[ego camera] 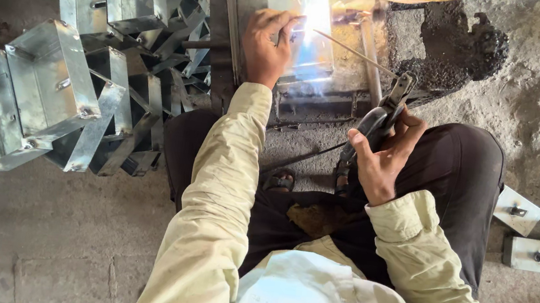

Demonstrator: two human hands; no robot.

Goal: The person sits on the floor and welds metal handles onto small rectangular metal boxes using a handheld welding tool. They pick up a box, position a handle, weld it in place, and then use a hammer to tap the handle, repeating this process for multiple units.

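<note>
Metal box (pixel 303 31), glare-washed, steadied by left hand (pixel 266 47); right hand (pixel 384 156) grip clamped on electrode holder (pixel 377 120).

A: What sort of place is shown?

B: A metal fabrication workshop, worked at floor level. Evidence: a heap of folded galvanised sheet-metal boxes (pixel 51 74) at left, and a bright welding arc (pixel 313 36) on a steel piece.

A: Further indicators?

B: An electrode holder (pixel 382 118) with its rod, small plates with bolts (pixel 534 254) at right, and a rough, dusty concrete floor (pixel 63 242) scorched near the work.
</note>
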